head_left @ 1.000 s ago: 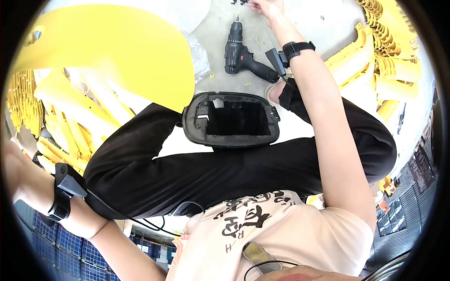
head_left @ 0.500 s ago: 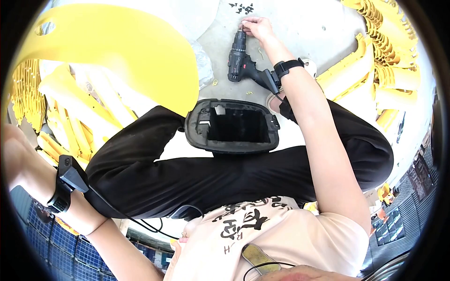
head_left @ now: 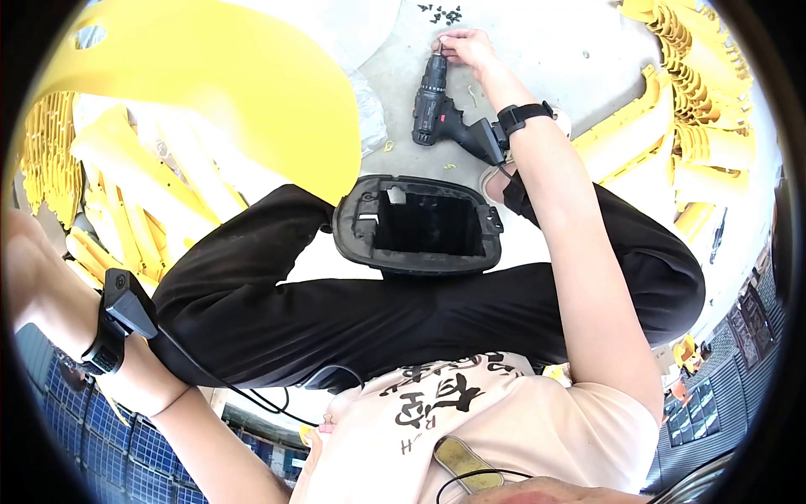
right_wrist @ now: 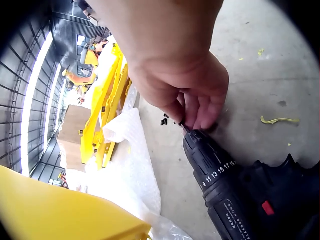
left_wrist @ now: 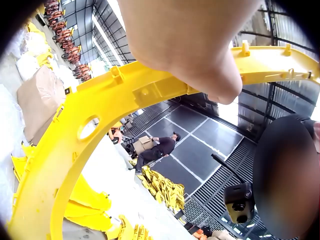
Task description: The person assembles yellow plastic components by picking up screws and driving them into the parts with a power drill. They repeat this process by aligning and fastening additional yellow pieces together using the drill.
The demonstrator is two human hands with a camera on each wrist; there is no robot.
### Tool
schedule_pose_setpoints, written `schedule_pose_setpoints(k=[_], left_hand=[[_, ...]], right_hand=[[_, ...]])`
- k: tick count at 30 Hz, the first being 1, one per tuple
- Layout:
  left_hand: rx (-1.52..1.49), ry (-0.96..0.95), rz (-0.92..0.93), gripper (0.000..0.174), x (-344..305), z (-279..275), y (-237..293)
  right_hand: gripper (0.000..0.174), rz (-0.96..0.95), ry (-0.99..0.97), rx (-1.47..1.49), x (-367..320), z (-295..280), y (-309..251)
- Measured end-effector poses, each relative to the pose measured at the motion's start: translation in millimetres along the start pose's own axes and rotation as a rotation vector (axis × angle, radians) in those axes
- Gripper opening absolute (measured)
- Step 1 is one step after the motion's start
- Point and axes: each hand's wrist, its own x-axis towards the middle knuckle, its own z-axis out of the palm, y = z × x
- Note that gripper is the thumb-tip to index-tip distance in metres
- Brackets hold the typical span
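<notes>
In the head view the right hand (head_left: 470,48) pinches at the tip of a black power drill (head_left: 431,105) lying on the grey floor. The right wrist view shows its fingers (right_wrist: 202,107) together at the bit, just beyond the drill's chuck (right_wrist: 197,145); whether a small screw is between them cannot be told. The left hand (left_wrist: 195,45) grips the edge of a large curved yellow panel (left_wrist: 87,107) in the left wrist view. That panel (head_left: 218,84) is raised at the left in the head view. Small black screws (head_left: 441,14) lie beyond the drill.
A black hollow housing (head_left: 353,235) stands between the crossed legs. Yellow parts are piled at the left (head_left: 126,202) and right (head_left: 705,126). Clear plastic wrap (right_wrist: 132,165) lies by the panel. Yellow scraps dot the floor. Another person (left_wrist: 157,150) carries a box in the background.
The right hand has come back from the small black screws to the drill's tip and stays there. The yellow panel has shifted slightly, still held by the left hand.
</notes>
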Motion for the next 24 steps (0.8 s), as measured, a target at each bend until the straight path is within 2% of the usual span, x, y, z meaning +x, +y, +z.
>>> schedule_pose_setpoints(k=[4,10,12,16,18,22,24], left_hand=[[-0.002,-0.009,-0.005,0.039,2,-1,-1],[0.038,-0.002,-0.014,0.039,3,-1,-1],[0.079,0.013,-0.019,0.039,4,-1,0],[0.120,0.041,-0.021,0.039,4,0,-1],[0.100,0.051,-0.024,0.039,7,2,-1],[0.043,0.056,-0.038,0.040,10,-1,-4],[0.020,0.052,-0.049,0.040,11,-3,-5]], right_hand=[[0.018,0.026,-0.006,0.008,0,-2,-1],[0.020,0.010,-0.026,-0.186,6,-3,-6],[0.021,-0.049,-0.071,-0.327,11,-4,-5],[0.021,-0.046,-0.077,-0.317,13,-2,-4],[0.022,0.037,-0.046,-0.291,10,-1,-6],[0.024,0.001,-0.064,-0.364,14,-2,-4],[0.032,0.063,-0.065,-0.311,8,-2,-8]])
